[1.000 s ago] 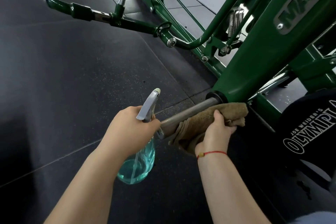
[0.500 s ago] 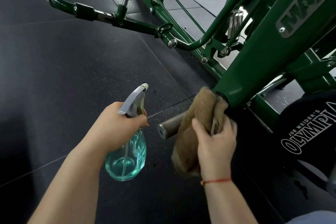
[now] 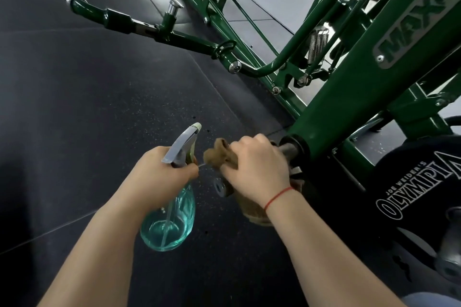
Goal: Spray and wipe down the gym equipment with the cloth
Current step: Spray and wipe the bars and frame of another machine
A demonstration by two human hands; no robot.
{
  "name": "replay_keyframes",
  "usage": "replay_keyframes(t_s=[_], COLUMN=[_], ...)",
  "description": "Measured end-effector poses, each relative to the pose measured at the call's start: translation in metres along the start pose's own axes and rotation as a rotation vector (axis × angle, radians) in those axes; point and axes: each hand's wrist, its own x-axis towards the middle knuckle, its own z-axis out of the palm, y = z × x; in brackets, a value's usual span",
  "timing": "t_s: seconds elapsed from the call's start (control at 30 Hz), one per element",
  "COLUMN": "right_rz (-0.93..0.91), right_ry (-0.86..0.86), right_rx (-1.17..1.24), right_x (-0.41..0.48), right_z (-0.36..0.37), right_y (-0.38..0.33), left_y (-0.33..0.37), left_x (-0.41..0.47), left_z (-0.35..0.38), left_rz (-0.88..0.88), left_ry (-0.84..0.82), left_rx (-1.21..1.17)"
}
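Most of the area left of the steel bar is black rubber floor, which gives open room on that side out to the picture's edge. The green frame rises up and to the right from the bar's collar and closes off that side. A black weight plate lies to the right of the bar and below it, close to the frame's base.

The spray bottle hangs just left of the bar's free end, apart from it, with its nozzle pointing up and right. The left hand grasps the bottle at the neck, under the trigger head. The cloth is wrapped over the bar's middle; one bunched end sticks up left of the knuckles and the rest hangs below the bar. The right hand is clenched round the cloth and the bar together. A red string circles that wrist. The bar's end cap shows bare below the cloth.

Compared with half a second ago, the right hand and cloth have moved off the collar toward the free end, leaving a short bare length of bar next to the collar. The bottle has stayed almost where it was.
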Motion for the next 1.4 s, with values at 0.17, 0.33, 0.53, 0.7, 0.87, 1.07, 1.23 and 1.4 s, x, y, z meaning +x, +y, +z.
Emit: replay_keyframes(t_s=[0.17, 0.33, 0.53, 0.7, 0.87, 1.07, 1.23, 1.4], right_rz=[0.127, 0.354, 0.343, 0.176, -0.046, 0.027, 0.039, -0.084], right_ry=[-0.07, -0.353, -0.75, -0.848, -0.54, -0.224, 0.317, 1.085], right_rx=[0.199, -0.052, -0.142, 0.119, 0.044, 0.151, -0.009, -0.284], right_x=[-0.005, 0.064, 0.099, 0.09, 0.056, 0.011, -0.002, 0.003], right_z=[-0.004, -0.012, -0.004, -0.002, -0.012, -0.026, -0.06, -0.124], right_y=[0.022, 0.03, 0.017, -0.005, 0.001, 0.029, 0.063, 0.092], left_y=[0.0, 0.0, 0.004, 0.012, 0.028, 0.046, 0.053, 0.06], left_x=[0.004, -0.001, -0.011, -0.012, -0.013, -0.011, -0.006, -0.004], left_z=[0.003, 0.001, -0.005, -0.003, -0.002, 0.01, 0.024, 0.036], left_rz=[0.005, 0.037, 0.053, 0.054, 0.073, 0.122, 0.171, 0.237], left_ry=[-0.001, -0.011, 0.004, -0.029, -0.158, -0.218, -0.23, -0.258], left_rx=[0.004, -0.017, -0.009, -0.024, -0.019, -0.039, 0.004, -0.01])
